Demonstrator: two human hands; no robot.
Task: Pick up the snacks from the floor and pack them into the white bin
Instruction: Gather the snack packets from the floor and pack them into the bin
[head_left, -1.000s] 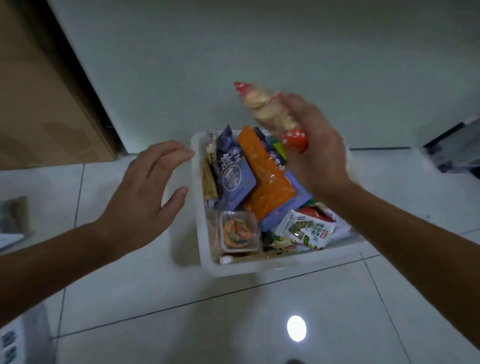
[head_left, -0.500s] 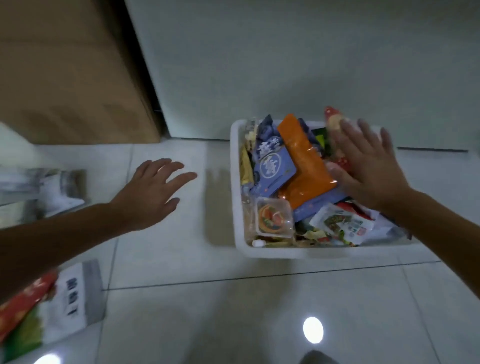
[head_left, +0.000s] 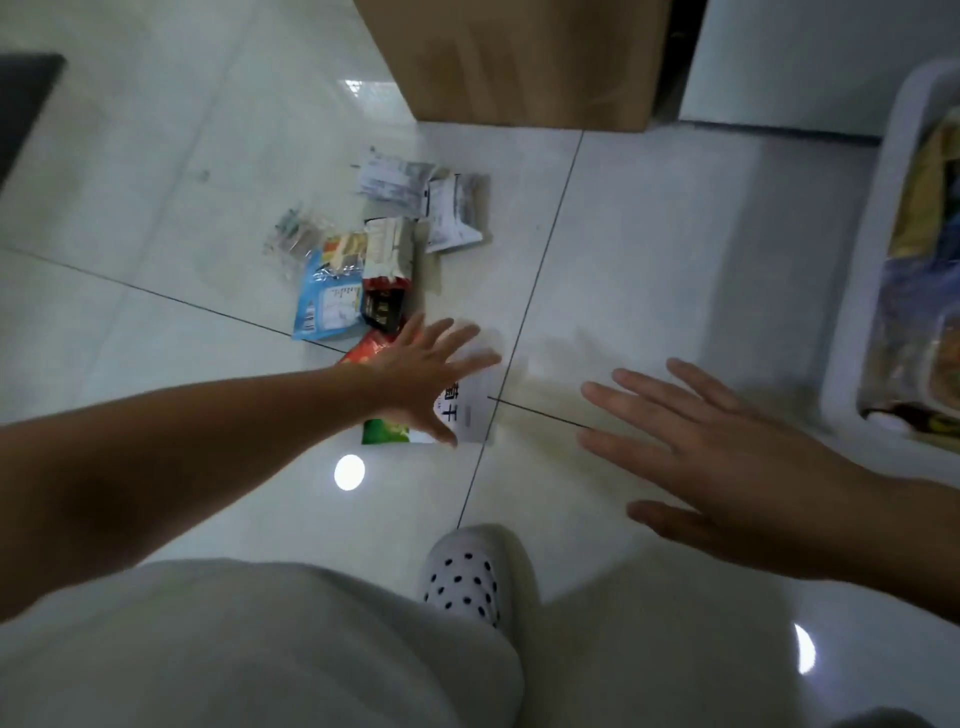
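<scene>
The left hand (head_left: 421, 379) is spread wide with its fingers apart. It is over a white, red and green packet (head_left: 467, 410) that lies on the floor (head_left: 649, 249). I cannot tell if the hand is touching the packet. It holds nothing.

The right hand (head_left: 727, 457) is open too, palm down, fingers spread. It is over bare floor, to the right of the left hand, and it holds nothing. The two hands are well apart.

More snacks lie on the floor, farther away than the left hand. There is a blue packet (head_left: 327, 301). Just to its right is a silver and red packet (head_left: 387, 275). Farther off are a clear packet (head_left: 296, 239) on the left and some grey and white packets (head_left: 426, 202) on the right. They lie close together in a loose heap.

The white bin (head_left: 878, 270) is at the right edge, well apart from the heap. Only part of it shows. It has many snacks inside, but they are blurry.

A brown box (head_left: 519, 57) stands at the far side. At the near side are pale trousers (head_left: 234, 649) and a white shoe with black dots (head_left: 467, 577).
</scene>
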